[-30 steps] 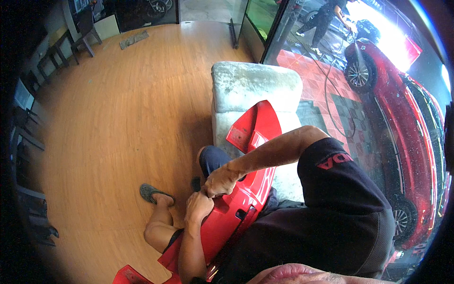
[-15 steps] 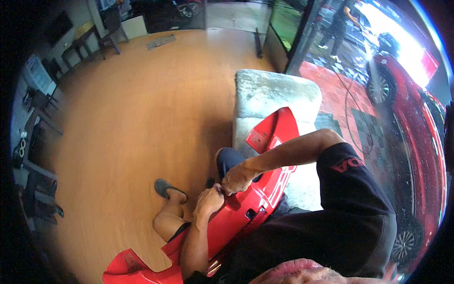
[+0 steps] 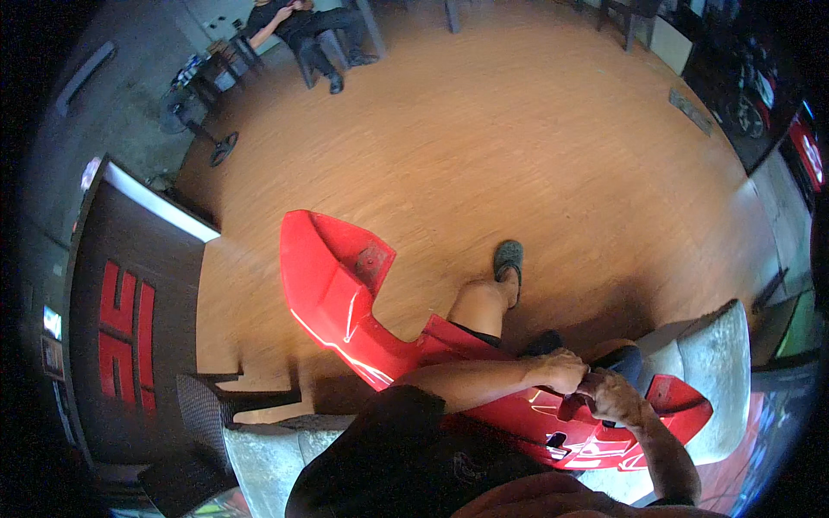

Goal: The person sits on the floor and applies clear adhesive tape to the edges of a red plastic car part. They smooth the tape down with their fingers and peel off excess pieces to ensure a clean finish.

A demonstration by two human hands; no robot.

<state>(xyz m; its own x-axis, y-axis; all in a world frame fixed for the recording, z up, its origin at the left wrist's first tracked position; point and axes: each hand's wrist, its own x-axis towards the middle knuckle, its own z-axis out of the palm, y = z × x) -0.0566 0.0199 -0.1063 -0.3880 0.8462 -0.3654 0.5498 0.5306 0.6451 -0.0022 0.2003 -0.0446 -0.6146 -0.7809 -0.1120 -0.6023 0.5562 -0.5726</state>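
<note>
A glossy red car bumper (image 3: 332, 298) lies across my lap, one flared end at the upper left, the other over the sofa on the right. My left hand (image 3: 560, 371) is closed at the bumper's upper edge, its fingers wrapped over the rim. Right against it, my right hand (image 3: 620, 401) is closed too, fingers curled at the same spot. Anything small between the fingertips is hidden. Below the hands, the bumper shows a dark rectangular opening. My foot in a dark clog (image 3: 509, 255) rests on the floor beyond the bumper.
I sit on a worn, pale sofa (image 3: 724, 367). A dark woven chair (image 3: 203, 423) stands at the lower left, near a dark counter (image 3: 177, 293) with red shapes. Farther off are a pedestal fan (image 3: 199, 129) and a seated person in dark clothes (image 3: 319, 30).
The view has swung to the left, bringing the counter, fan and seated person into sight and losing the parked red car. Both hands stay together at the bumper's edge.
</note>
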